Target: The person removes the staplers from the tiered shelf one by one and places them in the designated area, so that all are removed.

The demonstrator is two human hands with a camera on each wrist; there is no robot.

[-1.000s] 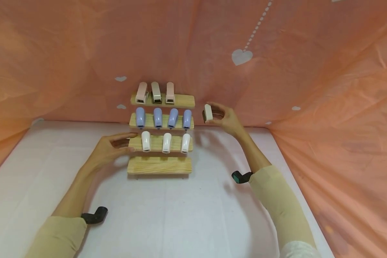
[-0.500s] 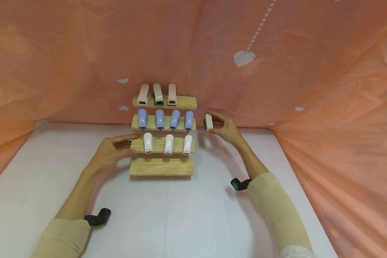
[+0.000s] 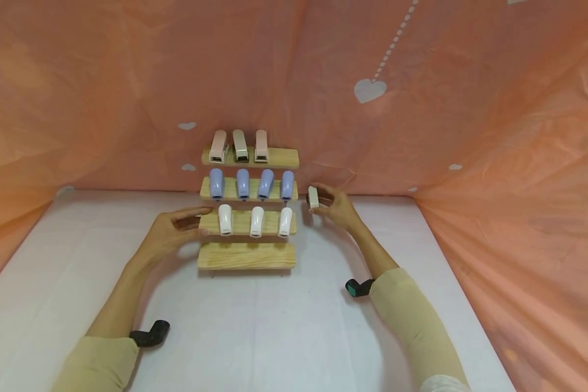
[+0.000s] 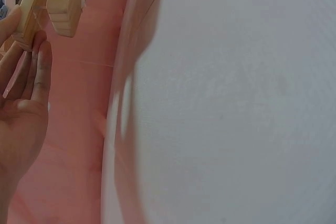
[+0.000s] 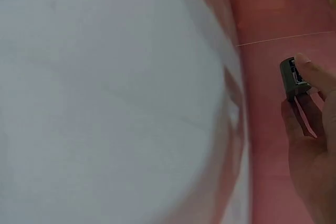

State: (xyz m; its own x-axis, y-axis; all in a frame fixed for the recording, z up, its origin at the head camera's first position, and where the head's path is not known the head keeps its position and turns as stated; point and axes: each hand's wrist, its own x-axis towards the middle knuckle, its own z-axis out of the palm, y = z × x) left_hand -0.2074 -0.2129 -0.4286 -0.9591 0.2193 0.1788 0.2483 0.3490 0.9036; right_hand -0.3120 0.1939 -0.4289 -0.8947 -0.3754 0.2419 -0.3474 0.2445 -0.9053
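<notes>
My right hand (image 3: 339, 209) pinches a pale green mini stapler (image 3: 313, 197) between thumb and fingers, just right of the tiered wooden rack. In the right wrist view the stapler's dark green underside (image 5: 289, 80) shows. At the rack's left side, my left hand (image 3: 169, 234) grips the end of a wooden shelf (image 3: 242, 223), thumb on one side and fingers on the other, as the left wrist view shows at the shelf end (image 4: 32, 19). Three white staplers (image 3: 257, 221) stand on that shelf. Several purple staplers (image 3: 243, 184) line the shelf above.
On the top shelf (image 3: 281, 158) are two pink staplers (image 3: 219, 146) and a pale green one (image 3: 240, 145), grouped toward the left. The lowest shelf (image 3: 246, 257) is bare wood. A white-covered table (image 3: 294, 337) lies below, with an orange-pink cloth (image 3: 421, 109) behind.
My right hand has come down with the green stapler, from near the top shelf's height to about the second shelf's. The left hand keeps its grip on the shelf end.
</notes>
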